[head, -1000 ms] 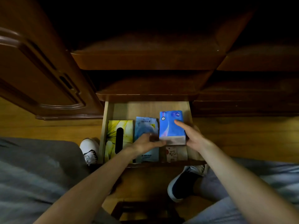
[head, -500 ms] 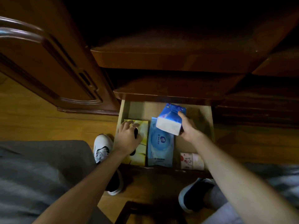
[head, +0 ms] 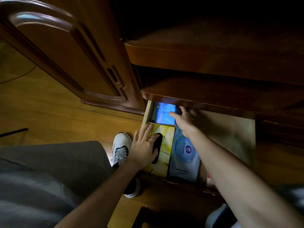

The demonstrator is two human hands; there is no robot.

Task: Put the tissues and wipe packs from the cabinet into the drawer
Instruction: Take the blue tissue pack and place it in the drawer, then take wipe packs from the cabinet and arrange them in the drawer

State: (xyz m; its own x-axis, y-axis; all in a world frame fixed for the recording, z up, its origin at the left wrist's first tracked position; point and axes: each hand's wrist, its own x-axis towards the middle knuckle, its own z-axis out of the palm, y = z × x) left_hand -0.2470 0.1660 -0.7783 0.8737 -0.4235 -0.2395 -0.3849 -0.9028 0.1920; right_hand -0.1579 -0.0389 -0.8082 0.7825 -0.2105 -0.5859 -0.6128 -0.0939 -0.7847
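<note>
The open light-wood drawer [head: 233, 129] sits low under the dark cabinet. A yellow tissue box [head: 165, 145] lies at its front left, and my left hand [head: 144, 145] rests flat on it with straight fingers. Beside it lies a pale blue wipe pack [head: 185, 155]. A blue tissue pack [head: 164, 113] lies at the back left corner, partly under the cabinet ledge. My right hand [head: 182, 120] reaches over it, fingers spread and touching its right side. A small red-and-white pack [head: 209, 178] peeks out behind my right forearm.
An open cabinet door [head: 69, 60] stands to the left. Shelf ledges [head: 205, 58] overhang the drawer's back. My white shoe [head: 120, 147] is on the wooden floor left of the drawer, the other shoe [head: 217, 218] at bottom right. The drawer's right half shows bare wood.
The blue tissue pack went from my right hand's raised grip to the drawer's back left corner. My left hand stays on the yellow box. The camera moved closer and to the left.
</note>
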